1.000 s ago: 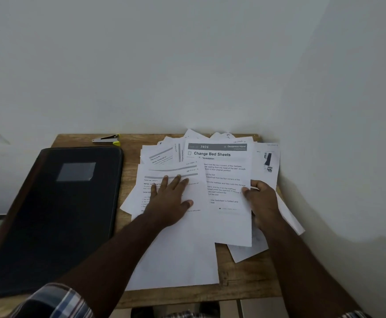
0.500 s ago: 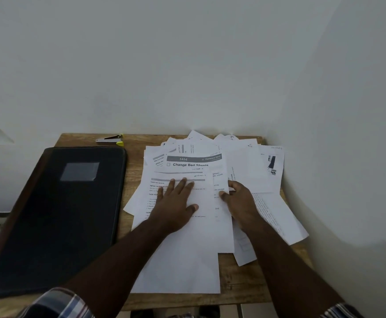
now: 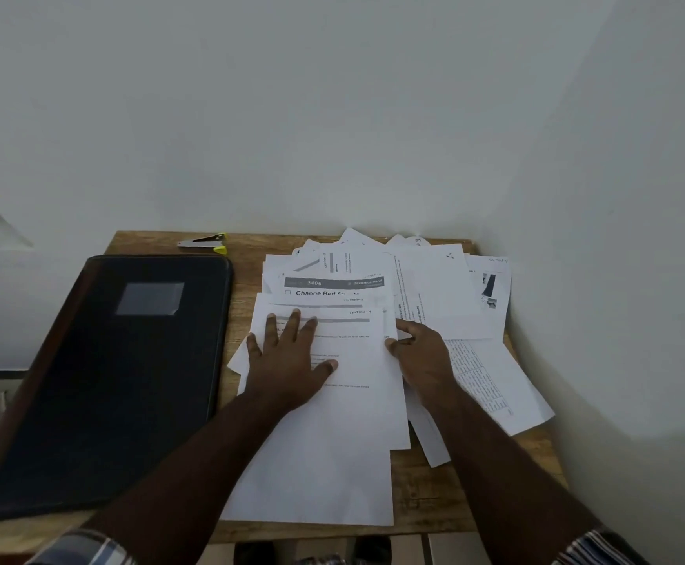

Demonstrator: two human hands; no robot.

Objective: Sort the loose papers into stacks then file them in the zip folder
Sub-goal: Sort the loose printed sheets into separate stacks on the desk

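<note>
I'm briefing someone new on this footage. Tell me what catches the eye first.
A messy spread of white papers covers the right half of the wooden table, pushed up against the wall corner. The left hand lies flat on the top sheet, while the right hand pinches that sheet's right edge. A big black folder lies closed on the left, with a small stapler behind it.

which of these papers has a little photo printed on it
The sheet at the far right of the pile, by the wall: it carries a small dark picture, while the other visible sheets show only text.
</note>
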